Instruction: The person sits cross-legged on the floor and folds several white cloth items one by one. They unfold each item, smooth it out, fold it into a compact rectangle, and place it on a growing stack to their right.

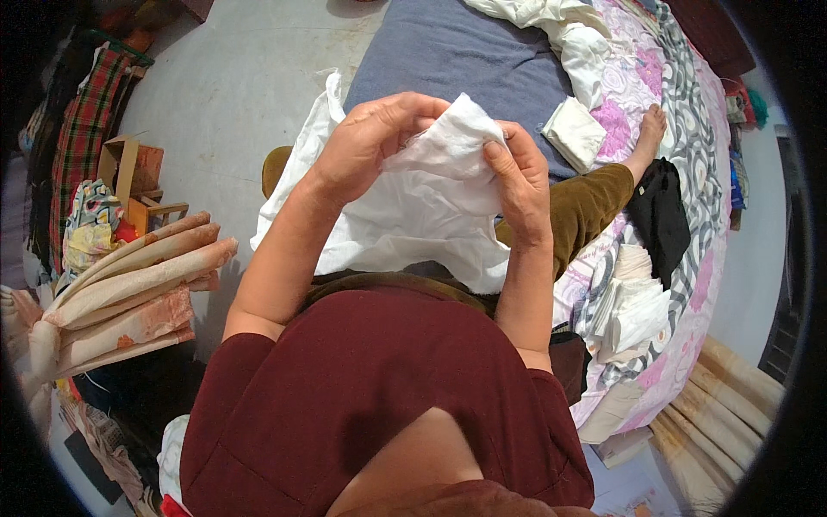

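Note:
I hold a white cloth garment (413,215) up in front of me with both hands. My left hand (370,142) grips its upper edge, fingers curled over the fabric. My right hand (517,177) pinches the same bunched top part from the right side. The rest of the white cloth hangs down over my lap and my olive-brown trouser leg (586,202). My bare foot (650,129) rests on the floral bedspread (698,129).
A folded white piece (573,133) lies on a blue-grey sheet (448,52). More white cloth (568,34) lies at the top, a black garment (659,215) and a white stack (633,302) lie to my right. Rolled cream fabric (129,293) and a cardboard box (129,172) sit at left.

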